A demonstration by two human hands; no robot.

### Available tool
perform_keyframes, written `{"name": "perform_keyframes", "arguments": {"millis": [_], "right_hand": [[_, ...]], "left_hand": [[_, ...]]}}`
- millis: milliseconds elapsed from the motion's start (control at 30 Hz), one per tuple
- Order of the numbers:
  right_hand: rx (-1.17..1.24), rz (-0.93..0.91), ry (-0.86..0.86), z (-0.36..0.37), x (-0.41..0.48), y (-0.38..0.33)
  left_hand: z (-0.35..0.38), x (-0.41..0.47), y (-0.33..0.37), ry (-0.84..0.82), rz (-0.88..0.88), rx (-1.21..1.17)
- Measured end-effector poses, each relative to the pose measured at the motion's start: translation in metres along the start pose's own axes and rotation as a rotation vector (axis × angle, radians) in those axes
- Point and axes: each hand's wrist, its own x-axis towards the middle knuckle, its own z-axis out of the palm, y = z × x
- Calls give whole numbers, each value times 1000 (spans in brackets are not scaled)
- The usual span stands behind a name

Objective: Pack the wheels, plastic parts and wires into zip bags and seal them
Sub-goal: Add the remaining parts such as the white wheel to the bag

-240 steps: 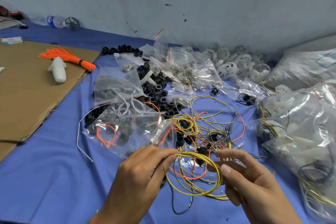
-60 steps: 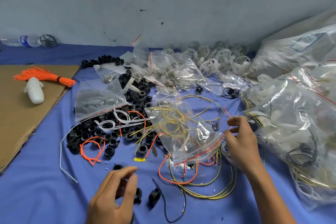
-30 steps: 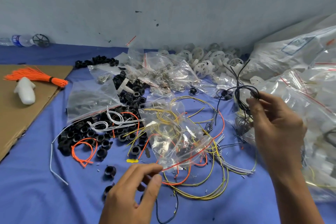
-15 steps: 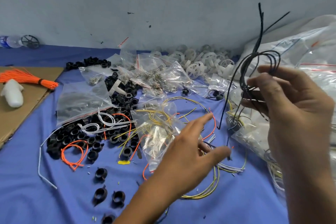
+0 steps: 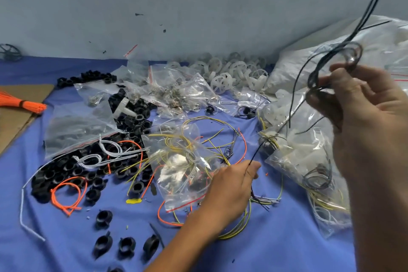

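Observation:
My right hand [image 5: 364, 112] is raised at the right and pinches a coiled bundle of black wires [image 5: 331, 59] whose ends stick up and hang down. My left hand [image 5: 231, 185] is low at the centre and pinches one thin black wire end [image 5: 256, 152] just above the blue cloth. Beside it lies a clear zip bag [image 5: 183, 161] holding yellow and grey wires. Loose yellow and orange wires [image 5: 234, 229] spread under my left wrist. Black plastic parts [image 5: 66, 170] lie at the left, white wheels [image 5: 223, 75] at the back.
Filled clear bags [image 5: 309, 161] pile up at the right, more zip bags [image 5: 75, 126] at the left and back. A cardboard sheet [image 5: 13, 117] with an orange tie bundle [image 5: 24, 104] lies at the far left. A grey wall closes the back. Several loose black parts [image 5: 125, 247] lie near the front.
My right hand has lifted the black wire bundle off the pile to the upper right. My left hand moved right and took hold of a hanging black wire end.

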Motion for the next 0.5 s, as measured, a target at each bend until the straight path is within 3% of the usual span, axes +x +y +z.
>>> {"name": "perform_keyframes", "arguments": {"millis": [100, 333, 500], "right_hand": [[-30, -34, 17, -14, 19, -15], [-195, 109, -129, -21, -6, 1], [-186, 307, -175, -30, -50, 28]], "left_hand": [[10, 0, -5, -17, 4, 68], [12, 27, 28, -38, 32, -157], [-19, 10, 27, 241, -21, -541]]}}
